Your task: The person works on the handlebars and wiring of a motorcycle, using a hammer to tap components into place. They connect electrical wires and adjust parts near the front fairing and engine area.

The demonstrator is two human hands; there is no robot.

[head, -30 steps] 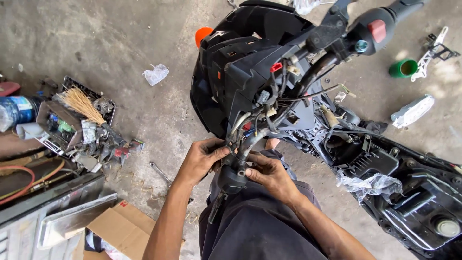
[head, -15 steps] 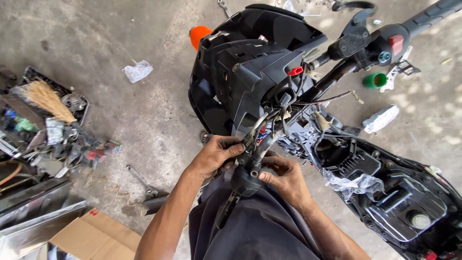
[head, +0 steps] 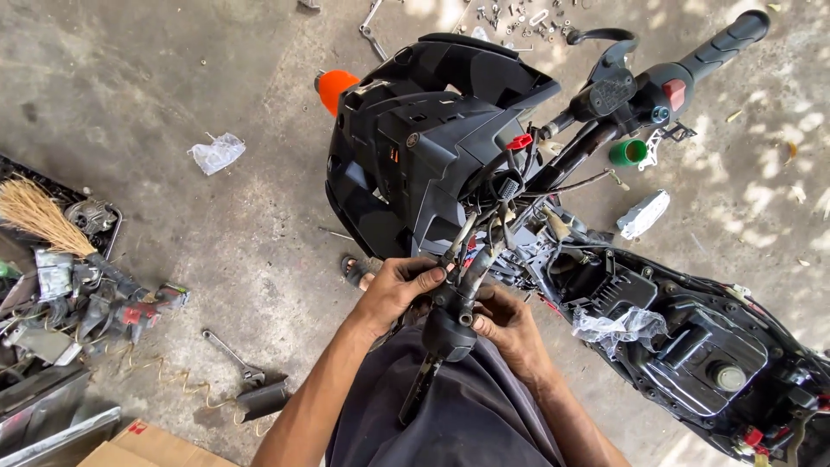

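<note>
A stripped black scooter [head: 432,147] stands before me with its front panels off and its wiring bared. My left hand [head: 399,290] grips the near handlebar end [head: 450,324] from the left, thumb on top by the cable bundle [head: 488,220]. My right hand [head: 506,324] wraps the same handlebar assembly from the right, just under the switch housing. A brake lever [head: 419,389] hangs down over my dark-clothed lap. The far handlebar grip [head: 722,39] with a red switch [head: 674,91] points up to the right.
On the concrete floor lie a spanner [head: 229,355], a black cylinder [head: 264,398], a crumpled plastic bag [head: 216,154] and a green cup [head: 628,153]. A tray of parts with a straw brush [head: 39,216] sits at left. A cardboard box [head: 147,445] is at the bottom left. The scooter's open body [head: 692,355] extends right.
My view has shifted to the right and closer, so the parts tray has slid toward the left edge. Both hands stay on the near handlebar end, fingers slightly readjusted.
</note>
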